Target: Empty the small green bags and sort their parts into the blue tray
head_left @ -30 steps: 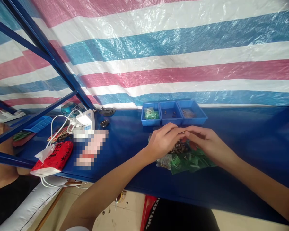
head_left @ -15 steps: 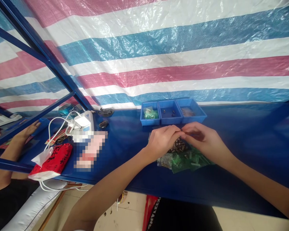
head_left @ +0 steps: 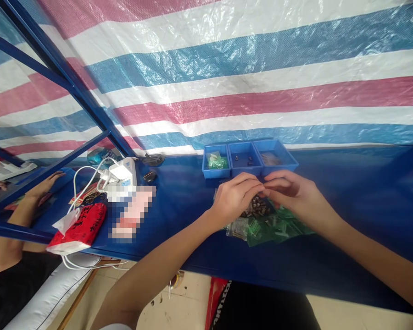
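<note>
My left hand [head_left: 234,196] and my right hand [head_left: 291,190] meet at the fingertips above a pile of small brown and metallic parts [head_left: 258,207]. Fingers of both hands are pinched together; whatever lies between them is hidden or too small to name. Below the hands, clear green plastic bags [head_left: 275,230] rest on the blue table, partly under my right hand. A clear bag with small pieces [head_left: 238,228] lies at their left end. Just behind the hands stand three joined blue bins: the left bin [head_left: 216,173] holds a green bag, the middle bin [head_left: 242,153] a few small dark parts, the right bin [head_left: 278,149] clear bags.
To the left are a white power strip [head_left: 125,176] with cables, a red tissue pack [head_left: 86,227], a blurred-out pink sheet [head_left: 134,213] and a small black object [head_left: 150,176]. A blue metal frame [head_left: 89,112] separates off another person's arm [head_left: 27,206]. Striped plastic sheeting [head_left: 227,82] hangs behind.
The camera view has shifted slightly. My hands stay together over the small parts, with only slight finger movement. At left, the other person's hand has moved little.
</note>
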`<move>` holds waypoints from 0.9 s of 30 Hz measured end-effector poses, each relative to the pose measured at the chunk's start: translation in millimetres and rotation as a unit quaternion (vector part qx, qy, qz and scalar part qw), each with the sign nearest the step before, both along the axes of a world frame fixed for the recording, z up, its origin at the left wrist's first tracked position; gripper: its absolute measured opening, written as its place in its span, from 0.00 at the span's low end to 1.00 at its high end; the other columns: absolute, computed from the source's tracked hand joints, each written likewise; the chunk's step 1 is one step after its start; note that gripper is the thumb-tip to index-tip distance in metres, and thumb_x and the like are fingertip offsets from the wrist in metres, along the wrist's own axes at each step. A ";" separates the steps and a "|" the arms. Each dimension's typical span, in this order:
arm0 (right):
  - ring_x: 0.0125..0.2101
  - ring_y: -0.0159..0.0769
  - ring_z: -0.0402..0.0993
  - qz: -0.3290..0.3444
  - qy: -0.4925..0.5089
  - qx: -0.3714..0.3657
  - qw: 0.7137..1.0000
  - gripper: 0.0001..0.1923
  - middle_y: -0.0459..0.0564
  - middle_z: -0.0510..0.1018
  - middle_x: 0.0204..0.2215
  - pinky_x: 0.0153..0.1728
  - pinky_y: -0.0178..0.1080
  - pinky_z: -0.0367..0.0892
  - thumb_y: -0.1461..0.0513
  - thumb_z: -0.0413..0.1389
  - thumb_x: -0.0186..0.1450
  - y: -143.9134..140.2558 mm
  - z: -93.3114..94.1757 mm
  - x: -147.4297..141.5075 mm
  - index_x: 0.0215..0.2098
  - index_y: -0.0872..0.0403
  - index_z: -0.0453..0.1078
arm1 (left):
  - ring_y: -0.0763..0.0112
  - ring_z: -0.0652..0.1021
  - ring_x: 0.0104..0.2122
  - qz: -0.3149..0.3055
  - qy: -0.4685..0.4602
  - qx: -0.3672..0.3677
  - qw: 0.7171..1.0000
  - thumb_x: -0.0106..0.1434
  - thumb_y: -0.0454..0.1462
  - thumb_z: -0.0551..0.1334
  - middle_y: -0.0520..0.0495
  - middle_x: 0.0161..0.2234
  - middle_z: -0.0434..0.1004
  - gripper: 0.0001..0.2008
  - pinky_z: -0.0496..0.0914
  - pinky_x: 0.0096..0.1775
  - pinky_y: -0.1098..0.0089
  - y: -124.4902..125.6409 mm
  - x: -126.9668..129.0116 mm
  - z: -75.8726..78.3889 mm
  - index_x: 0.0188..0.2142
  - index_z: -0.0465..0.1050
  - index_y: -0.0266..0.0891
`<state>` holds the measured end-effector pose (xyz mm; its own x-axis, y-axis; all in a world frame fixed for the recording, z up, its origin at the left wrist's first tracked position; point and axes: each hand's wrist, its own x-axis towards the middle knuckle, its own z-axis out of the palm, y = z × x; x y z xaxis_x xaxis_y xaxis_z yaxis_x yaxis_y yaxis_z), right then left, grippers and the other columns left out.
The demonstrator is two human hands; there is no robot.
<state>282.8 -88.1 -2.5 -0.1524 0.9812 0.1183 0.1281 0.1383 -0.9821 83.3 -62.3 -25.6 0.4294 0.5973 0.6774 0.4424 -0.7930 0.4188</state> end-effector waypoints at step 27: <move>0.31 0.43 0.79 0.049 -0.032 -0.014 0.998 0.20 0.53 0.83 0.31 0.27 0.39 0.72 0.45 0.65 0.62 2.5 0.9 2.2 0.40 0.51 0.76 | 0.70 0.81 0.35 -0.032 0.014 -0.116 0.993 0.76 0.42 0.55 0.48 0.37 0.83 0.16 0.73 0.39 0.73 -0.4 0.2 8.8 0.41 0.78 0.37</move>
